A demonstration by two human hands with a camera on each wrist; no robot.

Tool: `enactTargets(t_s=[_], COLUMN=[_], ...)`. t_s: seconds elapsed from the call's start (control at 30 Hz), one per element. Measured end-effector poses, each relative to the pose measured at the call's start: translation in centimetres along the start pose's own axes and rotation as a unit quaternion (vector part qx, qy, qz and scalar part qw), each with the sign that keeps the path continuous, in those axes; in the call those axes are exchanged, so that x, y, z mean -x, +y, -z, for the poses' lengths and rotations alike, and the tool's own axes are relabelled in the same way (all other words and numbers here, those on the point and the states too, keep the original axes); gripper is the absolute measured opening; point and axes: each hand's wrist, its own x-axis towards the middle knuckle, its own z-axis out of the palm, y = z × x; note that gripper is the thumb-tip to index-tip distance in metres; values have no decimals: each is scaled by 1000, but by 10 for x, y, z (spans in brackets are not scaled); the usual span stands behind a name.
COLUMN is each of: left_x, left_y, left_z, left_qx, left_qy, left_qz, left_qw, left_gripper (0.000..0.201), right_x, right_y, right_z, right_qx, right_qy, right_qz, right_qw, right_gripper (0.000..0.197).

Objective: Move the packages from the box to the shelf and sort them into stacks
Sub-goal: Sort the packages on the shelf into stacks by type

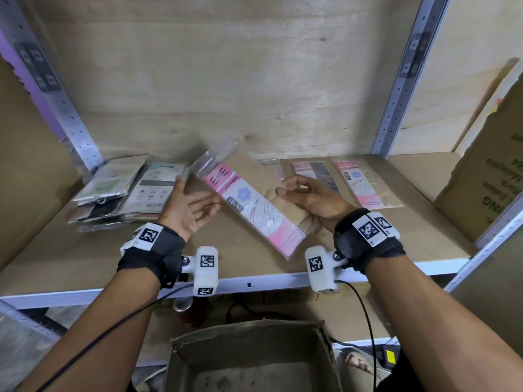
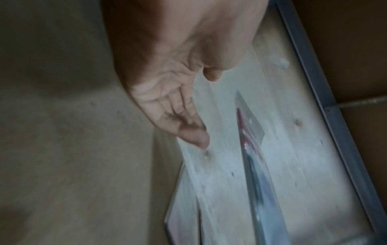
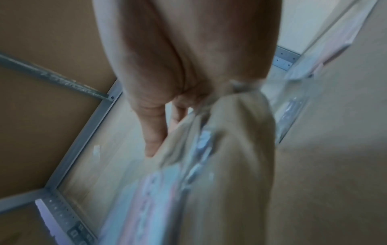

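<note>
A long pink-and-white package (image 1: pixel 249 205) with tan contents lies slanted across the middle of the shelf (image 1: pixel 254 281), its far end blurred. My right hand (image 1: pixel 297 190) is over its near end; in the right wrist view the package (image 3: pixel 230 157) bunches up against the heel of that hand (image 3: pixel 167 116), so it seems held there. My left hand (image 1: pixel 198 196) is palm up with straight fingers beside the package's left edge, holding nothing (image 2: pixel 178 107). A stack of green-and-white packages (image 1: pixel 124 190) sits at the shelf's left. Two pink packages (image 1: pixel 314 171) (image 1: pixel 365 182) lie at the back right.
An open cardboard box (image 1: pixel 254 360) stands on the floor below the shelf edge. A large carton (image 1: pixel 486 171) fills the shelf's right end and another carton (image 1: pixel 28 165) the left. Metal uprights (image 1: pixel 393 108) frame the bay. A can (image 1: pixel 186 309) stands under the shelf.
</note>
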Motion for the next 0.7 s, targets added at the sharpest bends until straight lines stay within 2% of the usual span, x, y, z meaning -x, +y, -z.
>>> enactTargets(t_s=[0.07,0.13,0.23,0.3,0.4,0.47,0.57,0.7], left_x=[6,13,21,24,23,22,19,19], left_y=[-10,-19,-32,-36,-39,-39,-39,-42], left_z=[-13,-26,-37,-38,-38,-39,-40,-43], left_qx=[-43,-126,-221,-240,-246,-251,-230,-182], left_qy=[-56,-122,-250,-297,-295,-278,-244,-227], left_qz=[5,17,45,46,11,-21,-50,-58], left_qw=[997,984,942,923,923,927,941,955], left_gripper=[75,65,68,68,43,29,35,41], right_x=[-3,-5,-8,-10,-13,-14,-15,-18], right_y=[-2,-3,-3,-2,-1,-1,-1,2], right_z=[-1,-3,-5,-5,-2,-1,-1,1], right_qx=[-74,-116,-142,-158,-164,-163,-162,-170], right_qy=[34,66,110,149,186,188,185,206], right_qz=[1,6,-4,-6,-19,-37,-52,-34], right_qw=[997,991,984,976,968,968,968,963], right_gripper=[16,20,25,26,28,24,28,28])
